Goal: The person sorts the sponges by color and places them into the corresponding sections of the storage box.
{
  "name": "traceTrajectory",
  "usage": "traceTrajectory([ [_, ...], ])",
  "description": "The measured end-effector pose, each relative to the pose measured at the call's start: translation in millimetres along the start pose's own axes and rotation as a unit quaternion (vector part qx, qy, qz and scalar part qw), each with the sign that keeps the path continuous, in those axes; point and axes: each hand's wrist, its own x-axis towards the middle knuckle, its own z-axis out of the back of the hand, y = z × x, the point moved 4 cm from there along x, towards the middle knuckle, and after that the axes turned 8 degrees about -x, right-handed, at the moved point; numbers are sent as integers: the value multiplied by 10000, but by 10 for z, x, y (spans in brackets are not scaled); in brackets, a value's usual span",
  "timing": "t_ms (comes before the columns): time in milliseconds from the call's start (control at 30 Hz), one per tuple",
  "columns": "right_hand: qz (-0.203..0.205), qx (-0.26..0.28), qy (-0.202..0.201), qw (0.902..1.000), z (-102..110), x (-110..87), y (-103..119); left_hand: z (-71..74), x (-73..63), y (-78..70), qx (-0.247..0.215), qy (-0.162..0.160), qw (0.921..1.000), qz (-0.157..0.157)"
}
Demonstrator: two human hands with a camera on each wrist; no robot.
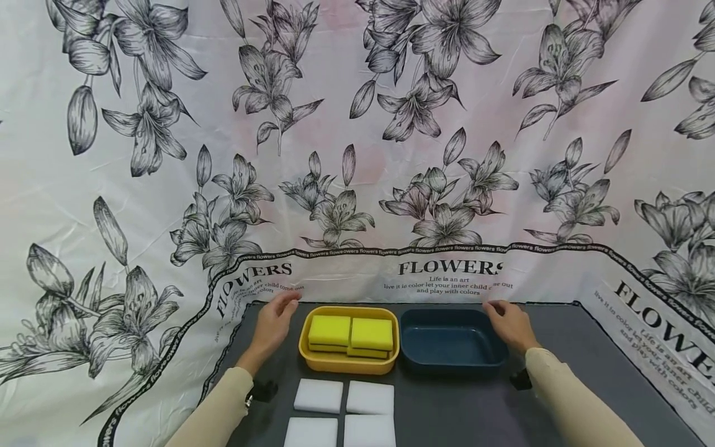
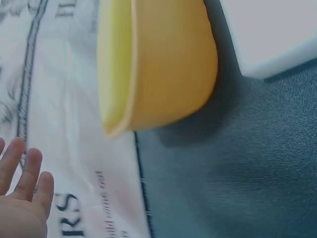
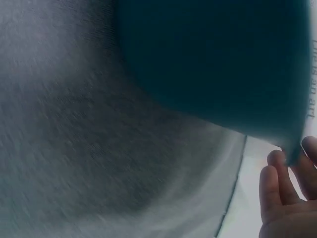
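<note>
A: Where are the hands?
B: At the worktop's (image 1: pixel 586 347) far edge. The left hand (image 1: pixel 274 329) lies just beside the yellow tray (image 1: pixel 349 366), fingers (image 2: pixel 29 171) straight, gripping nothing. The right hand (image 1: pixel 511 326) is at the blue tray's (image 1: pixel 452 341) far right corner, fingers (image 3: pixel 272 183) relaxed.
A: And the sponges?
B: Yellow sponges (image 1: pixel 350 335) lie in the yellow tray; white pads (image 1: pixel 343 413) sit at the near edge.

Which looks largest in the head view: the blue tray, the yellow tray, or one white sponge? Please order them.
1. The blue tray and the yellow tray look nearly the same size, so I cannot rank them.
2. One white sponge is clearly the smallest, though it lies nearer the camera.
</note>
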Motion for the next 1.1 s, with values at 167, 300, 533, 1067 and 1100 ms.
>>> traceTrajectory([
  [167,-454,380,264,9979,-99,16,-111,-63,-111,-250,272,270,9977,-555],
  [300,-838,881,518,9912,-171,16,-213,-154,-197,-451,452,611,9919,-1020],
  [533,-1039,1819,1158,9709,-309,-18,-300,-363,-388,-743,755,1363,9716,-1781],
  [1067,-1889,3037,1277,9251,-403,-66,-421,-906,-862,-470,1333,4156,8924,-1143],
  [1100,-1879,3051,1267,9250,-411,-64,-435,-946,-887,-429,1485,4173,8890,-1162],
])
